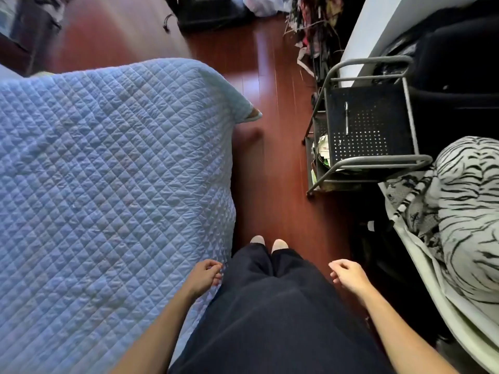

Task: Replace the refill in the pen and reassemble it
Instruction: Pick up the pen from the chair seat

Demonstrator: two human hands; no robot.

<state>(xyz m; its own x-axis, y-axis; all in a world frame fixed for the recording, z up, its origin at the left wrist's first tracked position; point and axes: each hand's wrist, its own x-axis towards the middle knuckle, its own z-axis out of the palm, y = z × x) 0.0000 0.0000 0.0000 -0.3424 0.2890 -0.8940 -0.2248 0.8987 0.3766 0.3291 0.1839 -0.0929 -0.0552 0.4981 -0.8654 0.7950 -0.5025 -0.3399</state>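
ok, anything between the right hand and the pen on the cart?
Head view: only bare wood floor and the cart's grey frame rail lie between the right hand and the pen, which rests on the cart's perforated top shelf.

The single head-worn camera is looking steeply down from standing height, facing forward along the wooden floor [272,163], taking in the bed [108,171] at left and a cart [378,160] at right.

Glossy reddish wood floor [272,163]; matt quilted cloth bedcover [108,163], left of frame; perforated black metal cart [370,125], grey tubular frame, upper right; striped cloth [469,211], right edge
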